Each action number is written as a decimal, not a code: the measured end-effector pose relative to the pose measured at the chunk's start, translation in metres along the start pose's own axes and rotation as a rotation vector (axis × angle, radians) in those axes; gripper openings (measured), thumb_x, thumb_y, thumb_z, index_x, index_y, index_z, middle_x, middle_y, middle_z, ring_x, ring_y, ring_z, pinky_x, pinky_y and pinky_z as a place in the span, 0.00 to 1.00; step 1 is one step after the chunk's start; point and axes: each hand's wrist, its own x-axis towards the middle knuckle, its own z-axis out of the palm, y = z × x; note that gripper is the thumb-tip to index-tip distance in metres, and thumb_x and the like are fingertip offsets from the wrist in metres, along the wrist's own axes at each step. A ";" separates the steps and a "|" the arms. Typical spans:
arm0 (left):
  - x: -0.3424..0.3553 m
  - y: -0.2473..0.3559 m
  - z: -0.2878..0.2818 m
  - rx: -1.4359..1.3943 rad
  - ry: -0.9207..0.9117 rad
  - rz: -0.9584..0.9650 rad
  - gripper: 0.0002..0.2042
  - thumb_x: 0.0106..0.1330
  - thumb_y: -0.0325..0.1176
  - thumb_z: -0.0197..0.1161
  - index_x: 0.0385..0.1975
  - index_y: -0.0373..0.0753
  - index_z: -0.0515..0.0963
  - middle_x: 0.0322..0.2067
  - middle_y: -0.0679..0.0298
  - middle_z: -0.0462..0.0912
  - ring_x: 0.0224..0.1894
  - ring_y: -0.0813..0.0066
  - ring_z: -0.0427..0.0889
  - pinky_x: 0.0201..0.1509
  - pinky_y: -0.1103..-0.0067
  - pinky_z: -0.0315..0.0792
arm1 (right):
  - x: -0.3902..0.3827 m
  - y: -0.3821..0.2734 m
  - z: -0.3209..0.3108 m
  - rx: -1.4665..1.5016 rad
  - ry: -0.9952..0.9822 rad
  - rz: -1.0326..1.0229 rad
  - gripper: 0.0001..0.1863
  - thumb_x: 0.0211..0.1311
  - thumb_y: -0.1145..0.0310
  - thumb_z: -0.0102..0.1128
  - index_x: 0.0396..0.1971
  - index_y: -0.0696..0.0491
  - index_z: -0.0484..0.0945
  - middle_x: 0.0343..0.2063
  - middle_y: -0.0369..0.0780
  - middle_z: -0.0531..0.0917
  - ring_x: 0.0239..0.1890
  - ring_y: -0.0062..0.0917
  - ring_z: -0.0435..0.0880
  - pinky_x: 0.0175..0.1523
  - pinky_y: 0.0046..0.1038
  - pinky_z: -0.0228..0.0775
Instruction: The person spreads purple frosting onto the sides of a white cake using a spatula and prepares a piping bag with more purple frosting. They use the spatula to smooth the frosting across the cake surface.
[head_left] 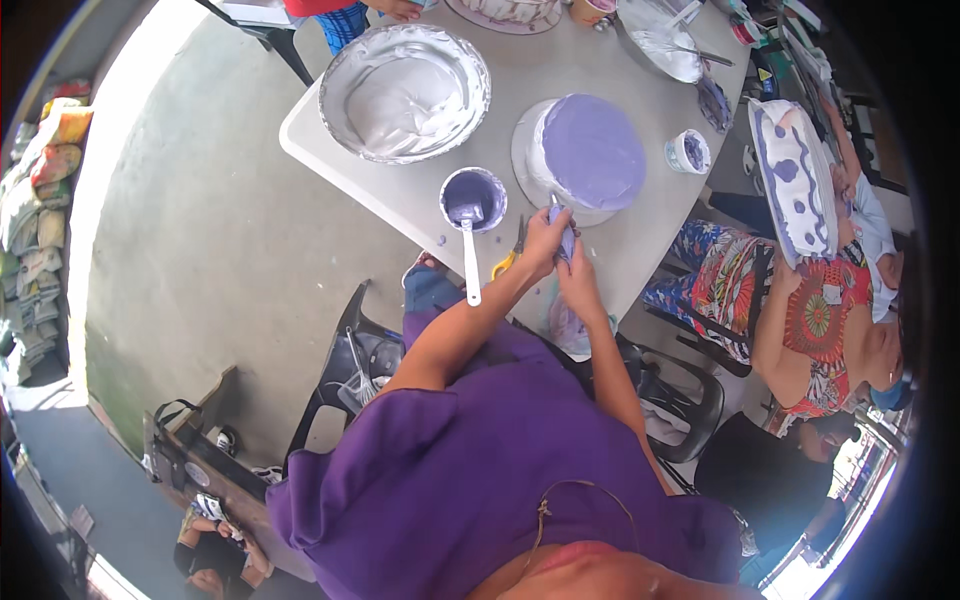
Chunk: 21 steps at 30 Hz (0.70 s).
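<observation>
My left hand (545,242) and my right hand (579,282) are both closed around a small piping bag (566,238) filled with purple icing. Its tip points at the near lower edge of a round cake (596,150); I cannot tell whether it touches. Smooth purple icing covers the cake's top, while the visible left side is white. Left of my hands stands a tub of purple icing (486,191), with a white-handled spatula (472,262) leaning out over its near rim. Between that tub and my left hand lie yellow-handled scissors (506,262), partly hidden by my wrist.
A large bowl of white cream (342,120) stands at the table's left corner. Right of the cake is a small tub (688,152); another bowl (660,50) stands at the far right. A person on the right holds up a white-and-purple decorated cake (795,180). Chairs (350,350) flank me.
</observation>
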 end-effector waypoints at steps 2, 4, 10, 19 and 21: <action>0.000 0.001 0.000 -0.015 -0.001 -0.010 0.08 0.56 0.32 0.54 0.25 0.35 0.65 0.19 0.64 0.70 0.20 0.77 0.72 0.24 0.83 0.68 | 0.001 -0.002 -0.001 -0.012 -0.011 0.032 0.22 0.49 0.74 0.46 0.46 0.62 0.56 0.36 0.55 0.71 0.40 0.48 0.69 0.42 0.37 0.61; 0.000 0.002 0.001 -0.024 -0.004 -0.019 0.08 0.56 0.32 0.54 0.25 0.35 0.65 0.19 0.63 0.70 0.20 0.77 0.72 0.24 0.83 0.68 | 0.001 -0.002 0.000 -0.048 0.012 -0.009 0.23 0.49 0.74 0.46 0.47 0.63 0.56 0.36 0.55 0.71 0.40 0.48 0.69 0.42 0.37 0.61; -0.001 0.000 0.001 -0.002 -0.005 -0.031 0.07 0.56 0.31 0.53 0.26 0.35 0.65 0.20 0.63 0.71 0.21 0.77 0.72 0.24 0.83 0.68 | -0.002 -0.001 0.002 -0.108 0.054 -0.026 0.23 0.49 0.74 0.45 0.47 0.62 0.56 0.36 0.56 0.71 0.40 0.48 0.69 0.42 0.38 0.61; 0.002 0.000 -0.002 -0.010 -0.023 0.003 0.07 0.55 0.31 0.53 0.26 0.34 0.64 0.20 0.63 0.70 0.21 0.77 0.72 0.24 0.82 0.68 | 0.002 -0.010 0.000 -0.076 0.003 0.038 0.24 0.49 0.76 0.43 0.49 0.62 0.55 0.37 0.55 0.70 0.41 0.47 0.69 0.43 0.35 0.61; 0.002 -0.001 -0.002 -0.020 -0.023 0.000 0.08 0.55 0.31 0.53 0.26 0.34 0.64 0.20 0.63 0.70 0.21 0.77 0.72 0.23 0.82 0.68 | 0.002 -0.007 0.000 -0.082 0.002 0.045 0.24 0.49 0.76 0.43 0.49 0.62 0.55 0.36 0.55 0.70 0.40 0.47 0.69 0.43 0.36 0.61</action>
